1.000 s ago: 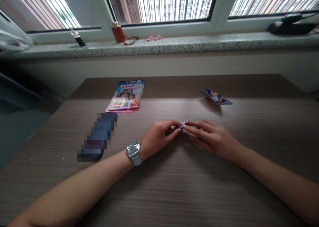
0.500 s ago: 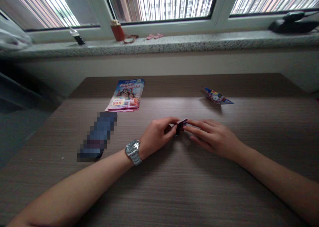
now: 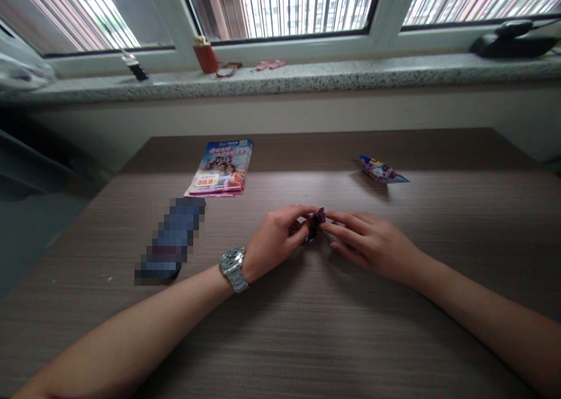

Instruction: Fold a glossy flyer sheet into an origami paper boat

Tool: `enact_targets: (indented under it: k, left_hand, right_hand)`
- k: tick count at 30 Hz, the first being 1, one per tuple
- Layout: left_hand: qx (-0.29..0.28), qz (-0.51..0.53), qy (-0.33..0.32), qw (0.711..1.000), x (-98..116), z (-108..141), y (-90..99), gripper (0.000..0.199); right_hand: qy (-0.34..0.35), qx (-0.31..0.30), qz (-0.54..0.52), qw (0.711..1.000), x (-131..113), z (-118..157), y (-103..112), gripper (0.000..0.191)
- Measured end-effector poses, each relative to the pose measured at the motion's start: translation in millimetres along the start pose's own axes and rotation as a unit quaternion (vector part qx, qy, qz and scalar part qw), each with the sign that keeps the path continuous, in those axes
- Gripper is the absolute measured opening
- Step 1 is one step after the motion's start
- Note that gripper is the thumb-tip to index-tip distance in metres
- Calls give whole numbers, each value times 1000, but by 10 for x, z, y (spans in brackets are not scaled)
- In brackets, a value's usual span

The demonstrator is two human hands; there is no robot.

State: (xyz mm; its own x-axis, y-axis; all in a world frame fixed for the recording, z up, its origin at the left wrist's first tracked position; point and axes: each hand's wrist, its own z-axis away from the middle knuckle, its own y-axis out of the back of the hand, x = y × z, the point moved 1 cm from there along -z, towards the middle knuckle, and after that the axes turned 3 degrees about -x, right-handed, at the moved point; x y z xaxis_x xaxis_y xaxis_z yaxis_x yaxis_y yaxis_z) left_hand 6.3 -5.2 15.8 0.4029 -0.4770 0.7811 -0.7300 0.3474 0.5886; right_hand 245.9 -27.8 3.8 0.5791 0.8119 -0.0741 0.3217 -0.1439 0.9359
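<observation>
A small folded piece of printed paper (image 3: 316,221) is between my two hands, over the middle of the table. My left hand (image 3: 280,235), with a metal watch on its wrist, pinches it between thumb and fingers. The fingertips of my right hand (image 3: 372,241) touch or nearly touch its right side, with the fingers stretched out. Farther back on the right lies a folded paper shape (image 3: 380,170) with pointed ends. At the back left is a stack of printed flyers (image 3: 223,168).
A blurred-out dark flat object (image 3: 173,238) lies on the wooden table (image 3: 280,340) left of my left hand. On the stone windowsill (image 3: 342,82) stand a red container (image 3: 205,57), a small bottle (image 3: 135,66), pink items (image 3: 270,65) and a black device (image 3: 515,40).
The small folded paper has tilted and shifted slightly left, and its folds look different. My right fingers have moved slightly left with it; my left hand still grips it.
</observation>
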Motion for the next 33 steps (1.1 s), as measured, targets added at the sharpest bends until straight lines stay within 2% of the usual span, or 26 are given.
enact_targets:
  k: [10, 17, 27, 33]
  left_hand:
    - [14, -2, -1, 1000, -29, -10, -28, 35]
    - [-4, 9, -2, 1000, 0, 2, -6, 49]
    - [-32, -3, -17, 999, -15, 5, 13, 40]
    - [-25, -52, -48, 997, -29, 1, 19, 31]
  right_hand:
    - [-2, -30, 7, 1000, -11, 8, -1, 52]
    - [0, -33, 5, 999, 3, 17, 12, 44]
    - [0, -18, 7, 1000, 33, 27, 19, 35]
    - [2, -15, 12, 1000, 46, 35, 41, 35]
